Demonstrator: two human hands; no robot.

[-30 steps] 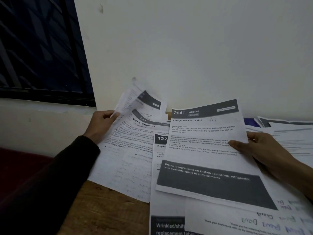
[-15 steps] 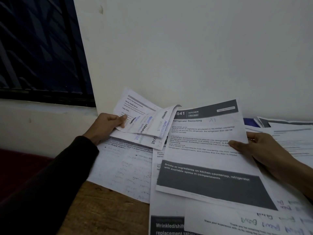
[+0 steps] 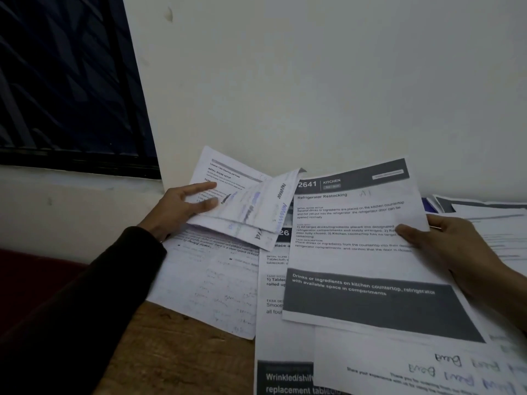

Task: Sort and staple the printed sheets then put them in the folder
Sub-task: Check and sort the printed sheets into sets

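The left hand's fingers (image 3: 199,201) are lying across the top of a small bundle (image 3: 245,206) of folded sheets, with the thumb hidden beneath, so the bundle is being pinched at its left edge and lifted off the pile, left of the Kitchen sheet (image 3: 356,246). The right hand's thumb (image 3: 410,233) is being pressed onto the right margin of the Kitchen sheet while its fingers are curled under that edge; this sheet is being held raised, its near end drooping towards the pile (image 3: 285,323).

Paper of this kind is judged to be very light, limp and easily creased. The bundle is already sagging and fanning open away from the left hand (image 3: 176,212), so single leaves are likely to be slipping against each other unless it is taken near a folded edge or squared up first. The Kitchen sheet is best held at a side margin, as the right hand (image 3: 456,246) is doing, or supported from beneath; a one-corner hold would probably be letting it curl or tear.

More sheets are lying overlapped under and right of the Kitchen sheet, some hanging over the bench (image 3: 176,352) edge. Whether a folder or stapler is present cannot be told; a blue edge (image 3: 427,203) is showing just behind the Kitchen sheet's right corner.
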